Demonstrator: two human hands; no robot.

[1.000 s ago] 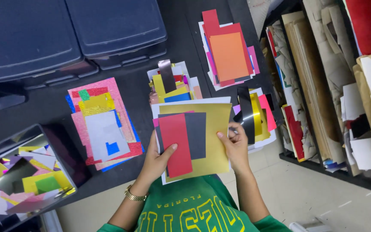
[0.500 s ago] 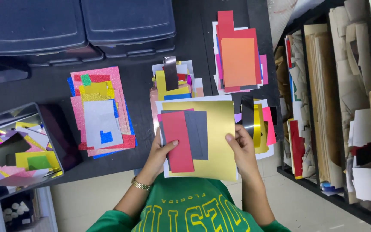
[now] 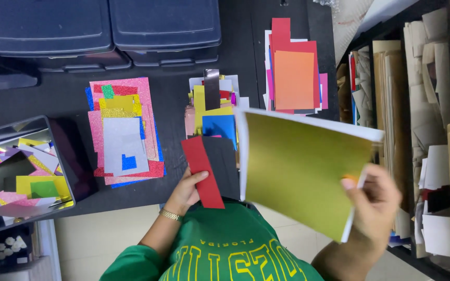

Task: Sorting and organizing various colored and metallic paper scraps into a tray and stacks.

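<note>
holding red strip (image 3: pixel 202 171) in l hand (image 3: pixel 183 192) grip; r hand (image 3: pixel 373 205) pinching gold sheet (image 3: pixel 303 171), hiding paper stack (image 3: pixel 220 112) edge.

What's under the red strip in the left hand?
A dark grey sheet lies directly under the red strip, held with it by the left hand. Whether more sheets sit beneath the grey one can't be seen; it covers them.

You have no labels, signs or screens in front of you. The only containers are two dark grey lidded storage bins (image 3: pixel 105 28) side by side at the far left of the bench, rectangular with flat lids, and an open clear box (image 3: pixel 53 127) at the near left edge, filled with loose coloured paper scraps.
</note>
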